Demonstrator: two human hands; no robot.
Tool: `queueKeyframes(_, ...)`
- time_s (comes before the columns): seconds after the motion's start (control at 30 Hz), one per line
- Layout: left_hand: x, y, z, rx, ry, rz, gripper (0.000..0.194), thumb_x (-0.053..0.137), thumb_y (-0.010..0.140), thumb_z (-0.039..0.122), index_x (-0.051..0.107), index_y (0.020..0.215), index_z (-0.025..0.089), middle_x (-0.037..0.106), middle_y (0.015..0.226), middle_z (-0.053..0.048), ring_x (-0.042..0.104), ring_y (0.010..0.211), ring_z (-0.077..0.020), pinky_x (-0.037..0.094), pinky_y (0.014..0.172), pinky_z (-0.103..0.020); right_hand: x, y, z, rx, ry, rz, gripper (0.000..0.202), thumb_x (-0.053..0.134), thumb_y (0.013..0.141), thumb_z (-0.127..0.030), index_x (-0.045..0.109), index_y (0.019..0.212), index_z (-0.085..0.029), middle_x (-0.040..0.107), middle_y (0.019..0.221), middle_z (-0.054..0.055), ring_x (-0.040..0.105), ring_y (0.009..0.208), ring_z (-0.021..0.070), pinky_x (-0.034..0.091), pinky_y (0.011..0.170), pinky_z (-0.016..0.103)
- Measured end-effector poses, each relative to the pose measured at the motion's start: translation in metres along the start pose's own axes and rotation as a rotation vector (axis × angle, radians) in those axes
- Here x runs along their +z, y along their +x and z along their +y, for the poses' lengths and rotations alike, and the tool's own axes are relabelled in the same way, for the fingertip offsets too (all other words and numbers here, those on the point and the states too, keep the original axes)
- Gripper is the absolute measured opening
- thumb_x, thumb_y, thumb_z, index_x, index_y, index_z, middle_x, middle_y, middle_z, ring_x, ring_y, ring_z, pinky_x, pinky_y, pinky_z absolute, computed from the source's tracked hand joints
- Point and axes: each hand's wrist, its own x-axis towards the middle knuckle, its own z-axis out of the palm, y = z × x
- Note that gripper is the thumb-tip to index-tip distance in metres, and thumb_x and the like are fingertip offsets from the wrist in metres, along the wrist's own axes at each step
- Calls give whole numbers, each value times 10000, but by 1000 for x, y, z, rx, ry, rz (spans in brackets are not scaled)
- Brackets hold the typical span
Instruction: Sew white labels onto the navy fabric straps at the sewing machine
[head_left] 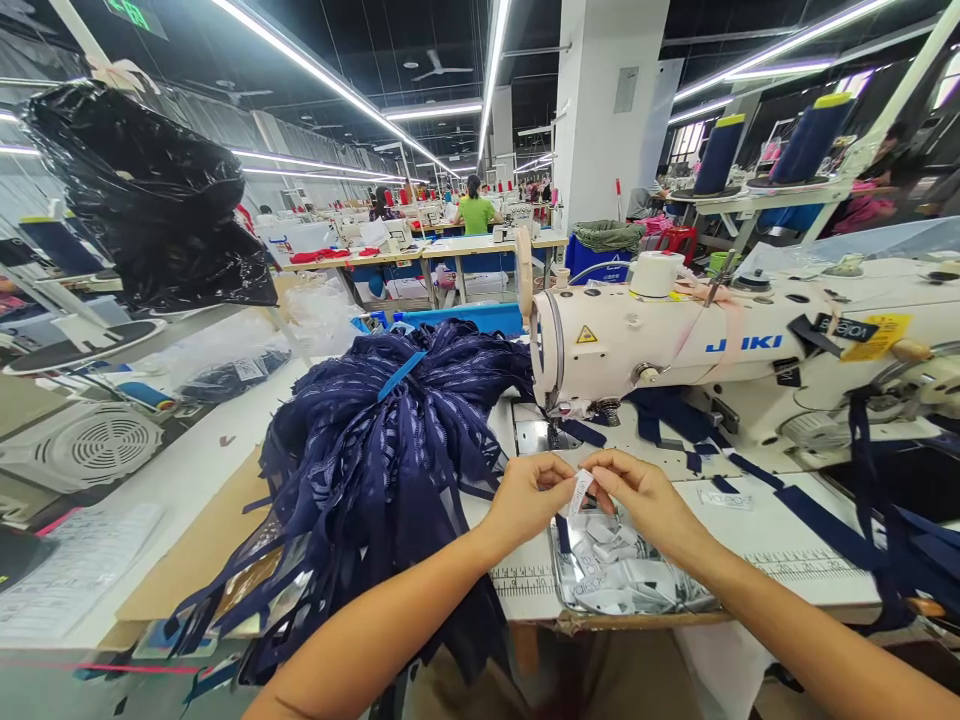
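Between my two hands is a small white fabric label (pixel 580 491) with dark lettering. My left hand (pixel 534 497) pinches its left side between thumb and fingers. On the other side, my right hand (pixel 636 492) pinches the label too, fingertips nearly meeting the left ones. Below them sits a tray (pixel 556 570) of many loose white printed labels (pixel 622 570), set at the table's front edge. Just beyond my hands stands the head of a white sewing machine (pixel 600 345). To the left lies a large tied bundle of navy fabric strips (pixel 420 430).
Navy scraps (pixel 675 420) lie under the machine arm, and a single label (pixel 724 498) rests on the table at right. Navy thread cones (pixel 718 155) stand behind the machine. A black plastic-wrapped item (pixel 150 200) hangs at upper left. Papers (pixel 90 560) lie at left.
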Motion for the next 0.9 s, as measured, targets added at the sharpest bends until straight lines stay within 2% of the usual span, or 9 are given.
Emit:
queueKeyframes(0.1, 1, 0, 1, -82, -163, 28, 338, 704, 584, 435, 579, 643, 126, 610, 548, -13, 571, 532, -124, 438, 547, -227, -3, -5, 6, -427, -437, 163, 239, 496, 795, -289, 533, 1016, -206, 585, 838, 54, 541, 721, 182, 409, 661, 335)
queueKeyframes(0.17, 1, 0, 2, -110, -204, 50, 368, 722, 556, 448, 584, 658, 122, 607, 533, -11, 585, 545, -135, 447, 572, -239, -3, -8, 7, -704, -687, 214, 315, 557, 765, -252, 501, 1071, -197, 581, 914, 87, 546, 821, 211, 388, 744, 377)
queueKeyframes(0.23, 2, 0, 3, -118, -211, 60, 381, 732, 540, 451, 588, 654, 118, 598, 521, -6, 583, 539, -132, 443, 574, -237, -2, -9, 5, -835, -817, 236, 308, 564, 763, -218, 498, 1062, -184, 582, 905, 96, 551, 816, 209, 372, 741, 380)
queueKeyframes(0.3, 4, 1, 2, -112, -200, 62, 389, 736, 533, 457, 591, 646, 115, 590, 516, -1, 563, 512, -116, 428, 552, -225, 0, -9, 2, -862, -830, 263, 223, 523, 782, -163, 517, 1004, -179, 585, 851, 79, 553, 754, 182, 362, 719, 363)
queueKeyframes(0.43, 6, 0, 2, -69, -204, 7, 390, 713, 555, 479, 587, 641, 119, 601, 538, -8, 551, 512, -106, 416, 546, -222, 4, -9, -4, -788, -671, 247, 141, 465, 807, -84, 553, 830, -192, 589, 716, 20, 533, 645, 133, 343, 693, 334)
queueKeyframes(0.53, 6, -3, 1, -57, -162, -22, 386, 693, 577, 491, 573, 625, 127, 597, 532, -10, 556, 518, -113, 416, 540, -226, 2, -7, -4, -585, -455, 153, 128, 473, 816, -164, 552, 722, -202, 567, 635, -2, 505, 603, 132, 352, 652, 314)
queueKeyframes(0.6, 6, -4, 1, -71, -147, -39, 396, 694, 571, 500, 557, 609, 131, 591, 522, -9, 556, 501, -116, 416, 525, -230, -2, -3, -2, -334, -260, 224, 183, 484, 805, -274, 518, 639, -206, 506, 552, -17, 454, 534, 131, 343, 565, 292)
queueKeyframes(0.7, 6, -5, 0, -108, -162, -51, 415, 701, 552, 511, 545, 606, 130, 600, 526, -13, 552, 468, -114, 422, 514, -236, -13, 5, 1, -29, 12, 437, 288, 504, 769, -394, 436, 555, -214, 399, 473, -46, 371, 470, 115, 308, 502, 270)
queueKeyframes(0.9, 3, -3, -3, -174, -198, 56, 416, 721, 520, 499, 569, 617, 125, 635, 558, -28, 584, 489, -130, 437, 514, -230, -21, 5, 2, -23, -9, 360, 292, 561, 715, -425, 478, 542, -204, 421, 488, -37, 385, 504, 116, 310, 523, 266)
